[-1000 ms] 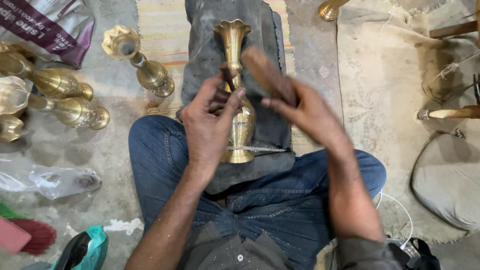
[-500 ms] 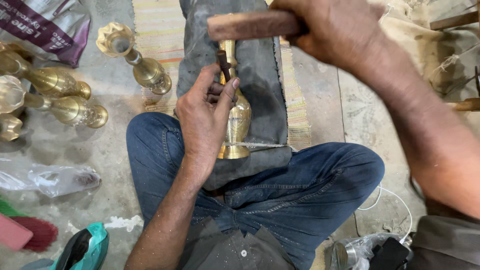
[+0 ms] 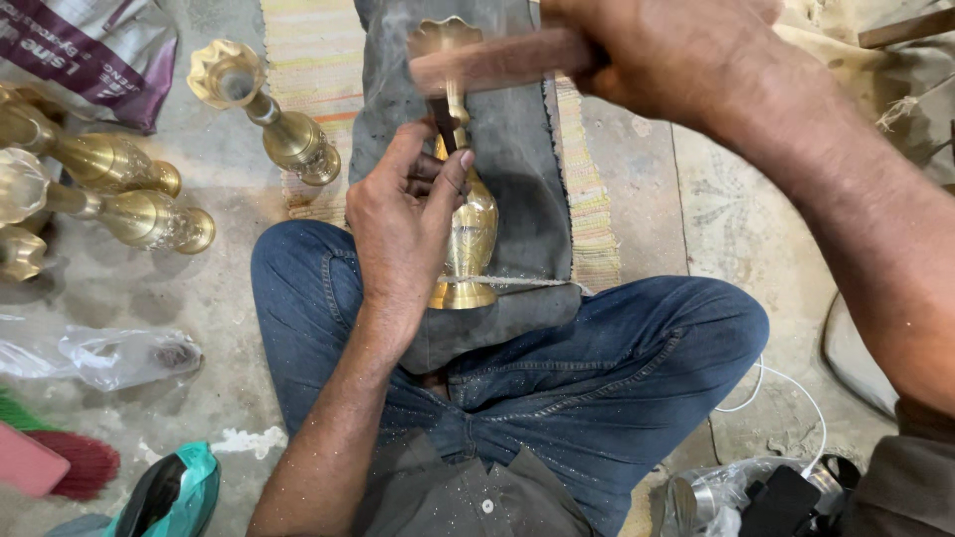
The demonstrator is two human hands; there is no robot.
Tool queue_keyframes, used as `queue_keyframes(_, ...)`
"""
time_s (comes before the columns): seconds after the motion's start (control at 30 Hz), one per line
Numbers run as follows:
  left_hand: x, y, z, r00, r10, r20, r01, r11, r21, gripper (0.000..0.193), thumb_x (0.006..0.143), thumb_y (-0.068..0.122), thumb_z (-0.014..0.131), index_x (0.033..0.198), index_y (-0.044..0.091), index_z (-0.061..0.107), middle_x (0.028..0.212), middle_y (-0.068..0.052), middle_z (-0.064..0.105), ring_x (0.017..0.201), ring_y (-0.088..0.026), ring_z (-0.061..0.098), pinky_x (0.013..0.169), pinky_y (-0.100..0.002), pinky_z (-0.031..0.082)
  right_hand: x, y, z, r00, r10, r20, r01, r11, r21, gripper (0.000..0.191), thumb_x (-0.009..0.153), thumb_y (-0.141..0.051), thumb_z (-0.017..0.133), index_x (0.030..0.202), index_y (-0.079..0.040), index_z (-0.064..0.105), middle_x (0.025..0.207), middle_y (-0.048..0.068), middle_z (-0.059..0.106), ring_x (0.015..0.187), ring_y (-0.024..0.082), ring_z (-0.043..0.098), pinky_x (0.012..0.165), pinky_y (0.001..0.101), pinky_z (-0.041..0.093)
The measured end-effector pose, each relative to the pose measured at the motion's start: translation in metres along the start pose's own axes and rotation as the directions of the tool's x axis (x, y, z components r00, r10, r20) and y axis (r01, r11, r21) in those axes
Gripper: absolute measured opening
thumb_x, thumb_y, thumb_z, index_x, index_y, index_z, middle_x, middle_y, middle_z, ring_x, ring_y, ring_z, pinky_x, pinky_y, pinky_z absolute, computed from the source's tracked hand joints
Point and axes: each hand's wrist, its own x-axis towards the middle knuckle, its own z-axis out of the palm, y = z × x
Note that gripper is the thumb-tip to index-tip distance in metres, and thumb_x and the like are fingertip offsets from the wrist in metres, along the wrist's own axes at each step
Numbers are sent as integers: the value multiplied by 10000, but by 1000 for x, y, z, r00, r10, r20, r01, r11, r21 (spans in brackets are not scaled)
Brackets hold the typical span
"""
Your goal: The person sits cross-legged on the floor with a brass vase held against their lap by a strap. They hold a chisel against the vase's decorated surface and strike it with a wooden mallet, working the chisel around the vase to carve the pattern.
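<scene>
A brass vase (image 3: pixel 474 239) lies on a dark grey padded block (image 3: pixel 527 169) that runs away from my lap between my jeans-clad legs. A thin cord crosses the vase's foot. My left hand (image 3: pixel 403 219) rests on the vase's neck and pinches a small dark chisel (image 3: pixel 441 121) upright against it. My right hand (image 3: pixel 662 55) is raised at the top of the view, gripping a wooden mallet (image 3: pixel 497 62) that blurs above the chisel and the vase's flared mouth.
Several more brass vases (image 3: pixel 269 109) lie on the concrete floor at left, beside a purple printed bag (image 3: pixel 95 50). A clear plastic bag (image 3: pixel 109 353), a teal bag (image 3: pixel 179 492) and a red brush (image 3: pixel 75 462) sit lower left. A striped mat (image 3: pixel 308 45) lies under the block.
My right hand lifted the mallet from the vase to the top of the view, and it now comes down toward the chisel. My left hand stays on the vase's neck.
</scene>
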Motion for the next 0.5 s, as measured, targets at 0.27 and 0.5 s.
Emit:
queue_keyframes(0.27,2,4,-1,999,-37,30,37,999,13,215,972,126,767,1151,43,682,746,-40,765,697,-86,779,569,-251,592,1,-6,-3,996,-83,-20,81,994,-67,227,851,-86,789,1056,-18,720,830,193,719,752,364,720,626,478,553)
queue_keyframes(0.5,3,5,-3,998,-47,42,46,999,11,234,979,142,749,1185,50,687,731,-31,761,678,-78,771,569,-251,594,4,-6,-2,996,-78,-32,76,995,-67,226,866,-107,807,1049,-14,710,836,190,710,761,359,716,634,462,558)
